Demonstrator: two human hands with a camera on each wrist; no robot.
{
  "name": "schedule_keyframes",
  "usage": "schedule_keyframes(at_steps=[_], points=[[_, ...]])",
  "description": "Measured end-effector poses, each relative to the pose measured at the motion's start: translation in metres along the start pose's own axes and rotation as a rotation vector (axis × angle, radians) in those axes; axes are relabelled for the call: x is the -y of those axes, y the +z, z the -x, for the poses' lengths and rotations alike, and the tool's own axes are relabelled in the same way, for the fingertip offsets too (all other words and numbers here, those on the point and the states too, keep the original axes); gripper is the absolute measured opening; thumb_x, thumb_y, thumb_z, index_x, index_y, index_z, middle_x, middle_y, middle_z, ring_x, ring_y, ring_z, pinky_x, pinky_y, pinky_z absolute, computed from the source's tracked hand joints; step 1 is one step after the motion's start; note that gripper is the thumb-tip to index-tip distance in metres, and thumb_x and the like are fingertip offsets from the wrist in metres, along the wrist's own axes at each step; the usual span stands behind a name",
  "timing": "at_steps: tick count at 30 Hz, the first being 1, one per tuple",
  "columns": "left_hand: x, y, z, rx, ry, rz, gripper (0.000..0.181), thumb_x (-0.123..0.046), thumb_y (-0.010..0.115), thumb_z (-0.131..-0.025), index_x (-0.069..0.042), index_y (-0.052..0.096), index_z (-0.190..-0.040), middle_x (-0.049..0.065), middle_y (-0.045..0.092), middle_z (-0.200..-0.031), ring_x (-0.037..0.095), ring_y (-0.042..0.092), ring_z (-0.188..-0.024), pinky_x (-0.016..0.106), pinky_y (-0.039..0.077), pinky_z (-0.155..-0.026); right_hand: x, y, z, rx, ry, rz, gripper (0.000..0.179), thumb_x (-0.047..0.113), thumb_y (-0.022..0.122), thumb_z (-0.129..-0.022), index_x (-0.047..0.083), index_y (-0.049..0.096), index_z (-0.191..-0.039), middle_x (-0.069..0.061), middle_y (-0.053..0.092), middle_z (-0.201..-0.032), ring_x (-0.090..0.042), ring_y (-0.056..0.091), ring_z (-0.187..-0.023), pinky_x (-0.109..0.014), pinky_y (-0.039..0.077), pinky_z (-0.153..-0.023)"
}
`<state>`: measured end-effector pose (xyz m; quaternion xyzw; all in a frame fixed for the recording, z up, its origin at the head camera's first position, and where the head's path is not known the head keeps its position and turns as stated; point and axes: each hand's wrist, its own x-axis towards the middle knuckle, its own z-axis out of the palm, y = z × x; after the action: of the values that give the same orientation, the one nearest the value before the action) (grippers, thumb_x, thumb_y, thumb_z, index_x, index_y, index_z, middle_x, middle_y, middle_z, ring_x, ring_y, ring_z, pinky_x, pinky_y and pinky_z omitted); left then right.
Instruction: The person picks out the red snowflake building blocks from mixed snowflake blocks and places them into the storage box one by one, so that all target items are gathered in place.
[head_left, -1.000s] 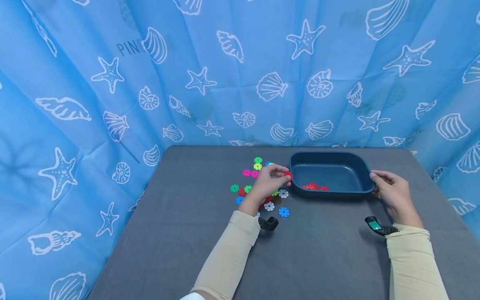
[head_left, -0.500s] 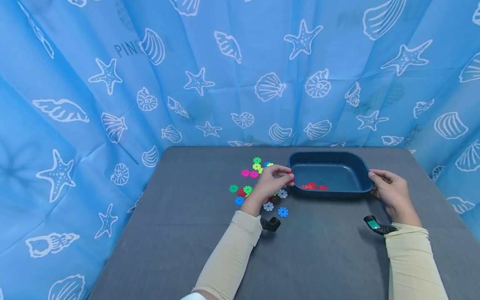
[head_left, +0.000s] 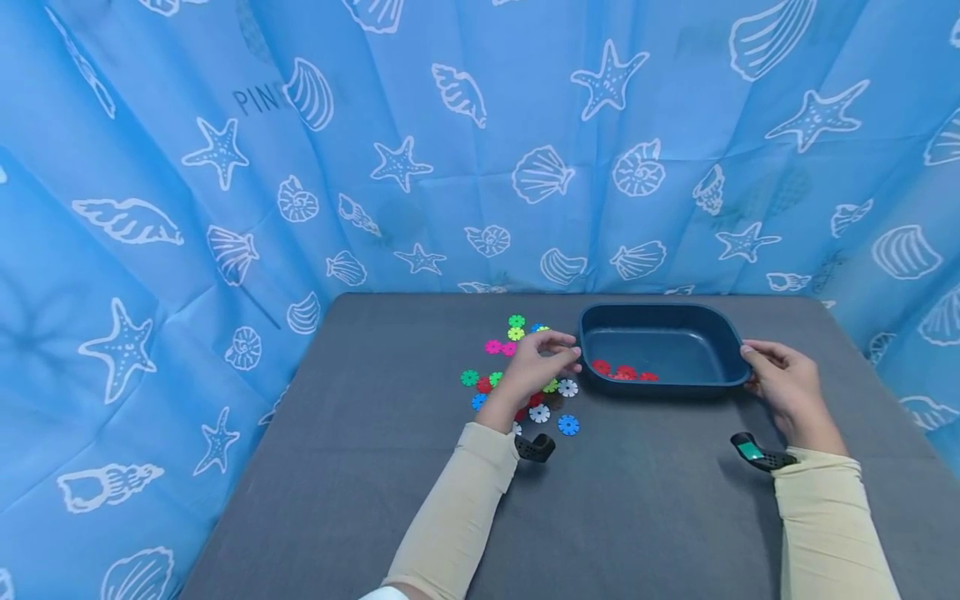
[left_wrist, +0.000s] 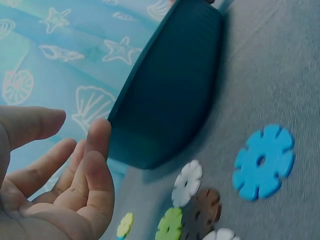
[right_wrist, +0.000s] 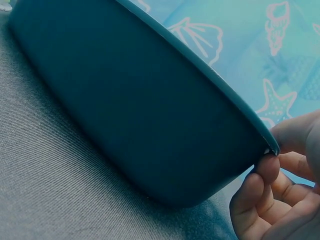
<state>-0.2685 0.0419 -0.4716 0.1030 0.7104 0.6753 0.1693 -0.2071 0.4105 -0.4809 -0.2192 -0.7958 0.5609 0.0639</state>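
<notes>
A dark blue basin (head_left: 660,388) stands on the table, several red notched discs (head_left: 626,372) lying inside along its near left side. My left hand (head_left: 534,367) is at the basin's left rim with nothing between thumb and fingers; in the left wrist view the fingers (left_wrist: 98,170) are loosely bent and apart from the thumb. Below and around that hand lie loose notched discs, among them a blue disc (left_wrist: 264,162), a white disc (left_wrist: 187,184) and a brown disc (left_wrist: 206,206). At the other end, my right hand (head_left: 787,387) pinches the basin's right rim between thumb and fingers.
A grey cloth covers the table (head_left: 637,517). Farther back on the left are pink discs (head_left: 492,347) and a green disc (head_left: 517,320). A blue curtain (head_left: 480,150) printed with shells and starfish hangs behind. Both wrists wear dark bands.
The red disc that my left hand pinched at the basin's rim has left its fingers, and another red disc now shows inside the basin. My right hand keeps its hold on the rim.
</notes>
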Motion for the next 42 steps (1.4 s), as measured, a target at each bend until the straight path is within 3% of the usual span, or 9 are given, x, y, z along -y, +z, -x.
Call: schedule_keyframes(at_steps=[6, 10, 16, 23, 32, 42], points=[[0.002, -0.014, 0.003, -0.027, 0.031, -0.020, 0.032, -0.024, 0.074, -0.102, -0.008, 0.071, -0.129, 0.009, 0.073, -0.112, 0.043, 0.075, -0.112, 0.051, 0.058, -0.104, 0.000, -0.003, -0.001, -0.003, -0.009, -0.012, 0.032, 0.037, 0.057, -0.109, 0.018, 0.063, -0.134, 0.017, 0.062, -0.098, -0.006, 0.058, -0.077, -0.021, 0.056, -0.065], [0.006, -0.024, 0.004, -0.038, 0.045, -0.055, 0.032, -0.024, 0.072, -0.103, -0.006, 0.070, -0.130, 0.014, 0.073, -0.117, 0.038, 0.076, -0.109, 0.047, 0.060, -0.102, 0.001, -0.005, -0.001, 0.000, 0.000, -0.017, 0.031, 0.037, 0.056, -0.110, 0.020, 0.063, -0.134, 0.019, 0.062, -0.098, -0.006, 0.059, -0.078, -0.021, 0.056, -0.065], [0.013, -0.041, 0.012, -0.040, 0.063, -0.229, 0.038, -0.030, 0.072, -0.102, -0.005, 0.071, -0.131, 0.006, 0.074, -0.114, 0.020, 0.072, -0.101, 0.040, 0.060, -0.094, 0.001, -0.007, 0.000, -0.001, 0.018, -0.013, 0.033, 0.038, 0.056, -0.110, 0.020, 0.061, -0.137, 0.020, 0.062, -0.098, -0.005, 0.058, -0.078, -0.021, 0.056, -0.066], [0.024, -0.057, 0.026, 0.060, 0.082, -0.412, 0.035, -0.021, 0.073, -0.101, -0.003, 0.071, -0.130, 0.007, 0.073, -0.115, 0.018, 0.069, -0.102, 0.037, 0.059, -0.090, 0.000, -0.005, 0.003, 0.003, 0.018, -0.008, 0.039, 0.037, 0.056, -0.110, 0.016, 0.061, -0.142, 0.021, 0.062, -0.097, -0.006, 0.058, -0.078, -0.022, 0.055, -0.065], [0.026, -0.056, 0.035, 0.111, 0.061, -0.575, 0.038, -0.016, 0.084, -0.092, -0.003, 0.071, -0.126, 0.011, 0.070, -0.114, 0.017, 0.062, -0.098, 0.032, 0.056, -0.089, -0.004, 0.000, 0.005, -0.009, 0.028, 0.023, 0.054, 0.041, 0.054, -0.110, 0.006, 0.054, -0.151, 0.015, 0.060, -0.103, -0.007, 0.057, -0.081, -0.021, 0.056, -0.067], [0.030, -0.055, 0.031, 0.105, 0.047, -0.569, 0.038, -0.004, 0.084, -0.089, -0.005, 0.071, -0.125, 0.007, 0.067, -0.108, 0.017, 0.059, -0.095, 0.030, 0.055, -0.085, 0.000, 0.001, 0.002, -0.009, 0.026, 0.030, 0.055, 0.042, 0.053, -0.110, 0.006, 0.053, -0.152, 0.014, 0.059, -0.105, -0.007, 0.057, -0.083, -0.020, 0.056, -0.069]])
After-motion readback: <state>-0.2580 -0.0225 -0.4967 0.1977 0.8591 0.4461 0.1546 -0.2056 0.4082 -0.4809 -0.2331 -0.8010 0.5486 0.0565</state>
